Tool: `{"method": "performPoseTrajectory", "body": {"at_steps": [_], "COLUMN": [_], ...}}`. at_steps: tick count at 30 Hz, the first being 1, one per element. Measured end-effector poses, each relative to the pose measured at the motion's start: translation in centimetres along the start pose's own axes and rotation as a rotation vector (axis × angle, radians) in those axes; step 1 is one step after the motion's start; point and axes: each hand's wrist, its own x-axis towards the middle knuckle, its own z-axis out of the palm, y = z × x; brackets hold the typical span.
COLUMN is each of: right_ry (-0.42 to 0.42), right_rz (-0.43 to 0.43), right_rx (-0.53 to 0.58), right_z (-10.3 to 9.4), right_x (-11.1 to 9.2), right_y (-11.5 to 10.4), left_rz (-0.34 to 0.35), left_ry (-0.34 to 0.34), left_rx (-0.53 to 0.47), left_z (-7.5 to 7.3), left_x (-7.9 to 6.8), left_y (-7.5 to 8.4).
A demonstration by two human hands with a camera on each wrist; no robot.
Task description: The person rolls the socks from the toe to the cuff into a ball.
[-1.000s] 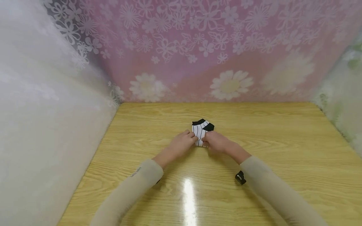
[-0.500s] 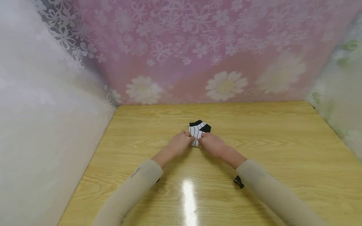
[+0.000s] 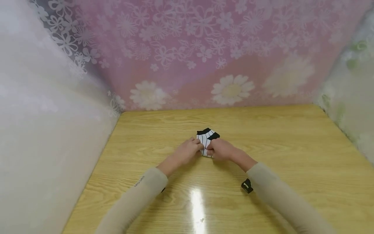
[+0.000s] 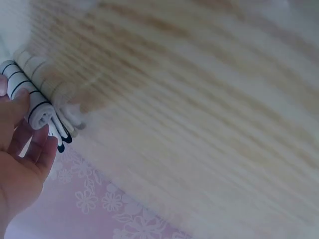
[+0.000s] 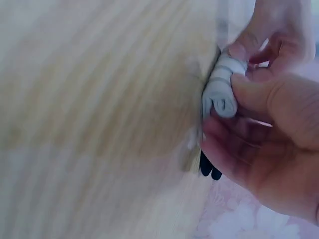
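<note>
A pair of white socks [image 3: 204,139] with thin dark stripes, black cuffs and a black heel lies flat on the table, cuffs pointing away from me. Its near end is coiled into a tight roll [image 4: 31,99], whose spiral edge shows in both wrist views. My left hand [image 3: 187,151] pinches the left end of this roll, thumb on the near side and fingers beyond it. My right hand [image 3: 223,150] grips the right end likewise, its thumb [image 5: 254,92] against the coil. Beyond the roll, two black ends [image 5: 205,165] stick out. The fingers partly cover the roll.
A wood-grain table [image 3: 140,130] spreads around the socks, with a glare streak near the front. A pink flowered wall [image 3: 187,81] closes off the back. Pale walls stand left and right. A black strap piece [image 3: 247,186] hangs below the right sleeve.
Both hands stay at the socks' near end. The right fingers came closer to the left hand, then shifted slightly back. The head view has moved a little.
</note>
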Motion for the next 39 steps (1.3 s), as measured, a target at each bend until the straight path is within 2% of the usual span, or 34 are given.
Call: {"method": "performPoseTrajectory", "body": {"at_steps": [5, 7, 9, 13, 16, 19, 21, 24, 27, 30, 35, 39], "right_ry": [0.173, 0.230, 0.252, 0.243, 0.209, 0.167, 0.139, 0.107, 0.109, 0.127, 0.143, 0.153], "right_rz": [-0.087, -0.131, -0.159, -0.145, -0.115, -0.065, -0.031, 0.002, 0.017, 0.016, -0.058, -0.047], "right_rx": [-0.449, -0.568, -0.616, -0.625, -0.583, -0.459, -0.365, -0.260, -0.232, -0.292, -0.460, -0.360], "right_z": [1.1, 1.5, 1.8, 2.4, 2.5, 2.1, 1.8, 1.4, 1.1, 0.8, 1.0, 1.3], "right_x": [-0.9, -1.2, -1.2, -1.0, -0.9, -0.6, -0.4, -0.3, -0.3, -0.5, -0.6, -0.4], "right_y": [-1.2, -1.5, -1.6, -1.4, -1.3, -1.1, -1.0, -0.8, -0.7, -0.9, -1.1, -0.6], "left_rz": [-0.082, -0.096, -0.100, -0.088, -0.043, -0.004, -0.011, -0.061, -0.111, -0.135, -0.155, -0.153], "left_ry": [-0.048, -0.068, -0.071, -0.048, 0.004, 0.040, 0.037, 0.021, 0.016, 0.019, -0.007, -0.016], "left_rx": [-0.081, -0.092, -0.102, -0.095, -0.007, 0.115, 0.158, 0.144, 0.096, 0.045, -0.035, -0.067], "left_z": [0.0, -0.2, -0.3, -0.2, -0.1, 0.0, 0.2, 0.5, 0.6, 0.7, 0.8, 0.7], "left_x": [0.3, 0.4, 0.5, 0.4, 0.3, 0.0, -0.2, -0.3, -0.1, 0.3, 0.8, 0.9], "left_y": [0.1, 0.0, -0.1, -0.3, -0.3, 0.0, 0.2, 0.6, 0.7, 0.7, 0.3, -0.2]}}
